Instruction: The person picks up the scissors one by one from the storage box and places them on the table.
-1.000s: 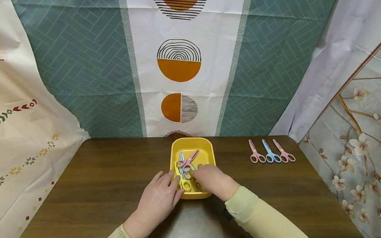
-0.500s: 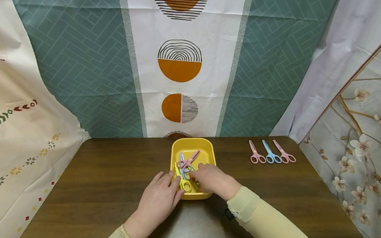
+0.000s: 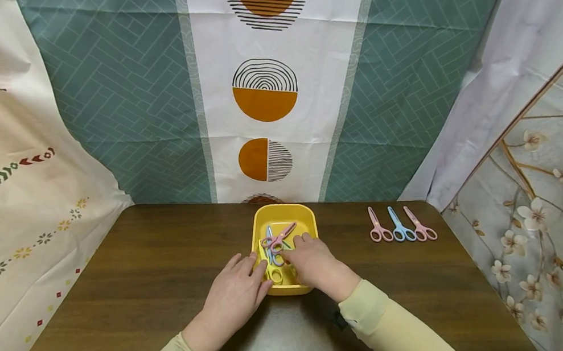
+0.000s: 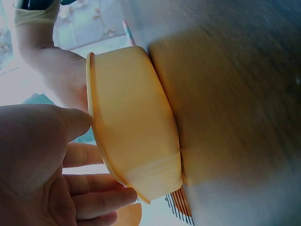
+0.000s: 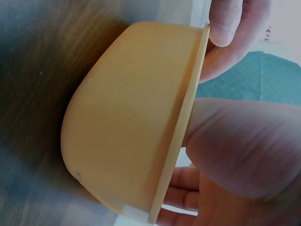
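Observation:
A yellow plastic bin (image 3: 279, 291) stands on the table holding several scissors. Pink scissors (image 3: 285, 232) lie on top, partly covering blue scissors (image 3: 269, 234); yellow scissors (image 3: 275, 275) lie nearer the front. My left hand (image 3: 236, 288) rests at the bin's front left, and in the left wrist view its thumb and fingers (image 4: 106, 202) lie along the rim. Over the right wall reaches my right hand (image 3: 315, 265), fingers down among the scissors beside a bit of green (image 3: 286, 246). The bin wall (image 5: 127, 108) hides those fingertips in the right wrist view, so I cannot tell what they hold.
On the dark wooden table (image 3: 164, 266), pink scissors (image 3: 378, 226), blue scissors (image 3: 401, 225) and another pink pair (image 3: 419, 224) lie in a row at the back right. Patterned cloths hang behind the table (image 3: 270, 83) and along both sides.
My right hand has shifted slightly within the bin, its fingers a little raised, and the yellowish handle beneath it shows less. The left hand stays at the rim.

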A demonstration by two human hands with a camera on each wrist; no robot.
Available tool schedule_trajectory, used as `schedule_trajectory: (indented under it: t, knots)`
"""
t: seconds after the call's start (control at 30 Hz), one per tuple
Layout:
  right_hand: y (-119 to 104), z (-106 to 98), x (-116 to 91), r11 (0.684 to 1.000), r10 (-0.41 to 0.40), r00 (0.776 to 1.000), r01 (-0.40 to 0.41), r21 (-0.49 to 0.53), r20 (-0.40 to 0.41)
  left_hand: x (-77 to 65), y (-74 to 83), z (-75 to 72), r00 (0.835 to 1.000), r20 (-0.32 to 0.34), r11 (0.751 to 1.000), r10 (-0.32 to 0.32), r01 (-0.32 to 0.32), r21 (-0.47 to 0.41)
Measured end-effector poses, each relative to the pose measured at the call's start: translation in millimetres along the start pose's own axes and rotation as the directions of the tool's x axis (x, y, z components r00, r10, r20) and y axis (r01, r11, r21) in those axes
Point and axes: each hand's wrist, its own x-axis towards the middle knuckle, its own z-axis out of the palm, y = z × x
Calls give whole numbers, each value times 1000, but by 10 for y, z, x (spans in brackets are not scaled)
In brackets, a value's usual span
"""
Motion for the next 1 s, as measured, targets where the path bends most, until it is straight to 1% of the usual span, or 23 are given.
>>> schedule_trajectory:
  t: [0.13,0.3,0.67,0.73,0.8,0.9,1.0]
  knots:
    - [-4,-32,-50,1000,17,999,-17,1,-29,-1,1,3,1000,7,1000,-2,2,-2]
    - [12,-57,-123,998,42,998,-40,50,-53,0,5,2,1000,7,1000,-4,5,-3]
    - [103,-131,-354,986,95,983,-71,153,-156,-3,5,10,1000,-8,1000,-4,4,-1]
    - [128,-117,-400,981,102,975,-66,182,-195,-5,4,14,1000,-14,1000,-1,1,-1]
    - [158,-84,-445,976,109,963,-56,211,-248,-6,2,16,1000,-22,1000,2,-2,-2]
    - [204,-31,-507,972,112,935,-33,232,-337,-6,-1,19,1000,-29,1000,5,-5,-2]
    - [243,11,-568,972,122,910,-30,232,-397,-10,-3,20,1000,-30,1000,6,-6,-2]
